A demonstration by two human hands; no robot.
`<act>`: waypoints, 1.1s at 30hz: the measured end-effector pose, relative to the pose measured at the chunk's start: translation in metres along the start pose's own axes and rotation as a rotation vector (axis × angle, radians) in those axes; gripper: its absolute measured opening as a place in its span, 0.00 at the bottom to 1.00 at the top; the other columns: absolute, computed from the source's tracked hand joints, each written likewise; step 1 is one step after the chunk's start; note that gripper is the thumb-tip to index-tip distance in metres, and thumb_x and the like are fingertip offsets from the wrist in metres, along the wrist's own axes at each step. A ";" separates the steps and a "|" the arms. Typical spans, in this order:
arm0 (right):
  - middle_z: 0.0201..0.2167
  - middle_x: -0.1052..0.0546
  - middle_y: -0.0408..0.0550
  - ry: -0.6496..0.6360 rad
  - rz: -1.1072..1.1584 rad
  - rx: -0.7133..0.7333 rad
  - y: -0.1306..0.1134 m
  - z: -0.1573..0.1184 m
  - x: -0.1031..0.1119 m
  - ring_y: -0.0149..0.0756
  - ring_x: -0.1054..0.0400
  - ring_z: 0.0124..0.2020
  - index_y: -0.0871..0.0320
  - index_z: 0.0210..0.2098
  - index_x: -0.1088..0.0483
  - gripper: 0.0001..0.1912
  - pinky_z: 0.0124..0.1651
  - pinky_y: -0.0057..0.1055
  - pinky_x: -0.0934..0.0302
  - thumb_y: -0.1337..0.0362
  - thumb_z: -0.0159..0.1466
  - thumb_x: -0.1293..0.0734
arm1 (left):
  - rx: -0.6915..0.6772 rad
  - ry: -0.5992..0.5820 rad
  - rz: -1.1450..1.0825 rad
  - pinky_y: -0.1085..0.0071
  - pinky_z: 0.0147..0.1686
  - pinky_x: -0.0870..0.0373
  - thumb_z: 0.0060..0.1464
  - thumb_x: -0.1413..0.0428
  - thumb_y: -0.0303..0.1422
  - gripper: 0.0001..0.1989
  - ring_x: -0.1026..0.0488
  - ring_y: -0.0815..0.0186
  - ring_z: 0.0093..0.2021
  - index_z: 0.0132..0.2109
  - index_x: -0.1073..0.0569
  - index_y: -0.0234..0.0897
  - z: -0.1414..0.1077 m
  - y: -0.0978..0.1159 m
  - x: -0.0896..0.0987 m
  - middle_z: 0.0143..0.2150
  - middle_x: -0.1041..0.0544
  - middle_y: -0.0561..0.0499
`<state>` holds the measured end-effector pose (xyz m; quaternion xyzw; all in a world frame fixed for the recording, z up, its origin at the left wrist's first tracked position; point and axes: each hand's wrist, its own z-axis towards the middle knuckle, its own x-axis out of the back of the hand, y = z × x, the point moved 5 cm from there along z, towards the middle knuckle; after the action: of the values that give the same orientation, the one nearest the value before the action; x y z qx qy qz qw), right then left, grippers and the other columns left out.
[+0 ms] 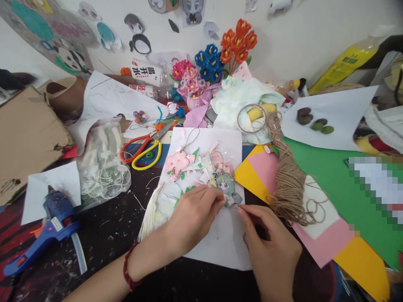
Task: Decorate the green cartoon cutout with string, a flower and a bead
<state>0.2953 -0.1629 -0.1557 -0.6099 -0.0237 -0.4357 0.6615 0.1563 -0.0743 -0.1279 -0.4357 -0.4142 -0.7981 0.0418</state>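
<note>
A white paper sheet lies before me, with paper scraps, a pink flower charm and a green-haired cartoon figure on its upper part. My left hand hovers at the figure's lower left, thumb and fingers pinched together; what they hold is too small to name. Just right of it, below the figure, my right hand has its thumb and index fingertips pressed together on something I cannot make out. A white tassel hangs over the sheet's left edge.
At the left lie a blue glue gun, a plastic bag with cords and red-and-yellow scissors. A twine bundle rests on coloured papers to the right. Fuzzy flowers and a yellow bottle stand by the wall.
</note>
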 end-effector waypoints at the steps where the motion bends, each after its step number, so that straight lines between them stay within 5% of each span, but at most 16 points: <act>1: 0.33 0.22 0.40 -0.001 -0.004 0.002 -0.001 0.000 0.000 0.28 0.29 0.32 0.53 0.36 0.25 0.02 0.36 0.24 0.36 0.65 0.65 0.32 | 0.000 -0.003 0.007 0.73 0.30 0.32 0.65 0.50 0.25 0.05 0.30 0.69 0.31 0.39 0.31 0.33 0.000 0.000 0.000 0.31 0.26 0.50; 33: 0.33 0.23 0.43 -0.053 -0.053 0.067 -0.007 0.008 -0.008 0.30 0.31 0.29 0.55 0.37 0.22 0.04 0.36 0.29 0.36 0.65 0.63 0.31 | -0.102 0.004 0.148 0.70 0.32 0.30 0.67 0.53 0.27 0.08 0.30 0.67 0.32 0.39 0.30 0.34 0.000 -0.003 -0.014 0.31 0.25 0.50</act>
<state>0.2904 -0.1509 -0.1522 -0.5981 -0.0720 -0.4355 0.6689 0.1635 -0.0762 -0.1395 -0.4649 -0.3397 -0.8137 0.0793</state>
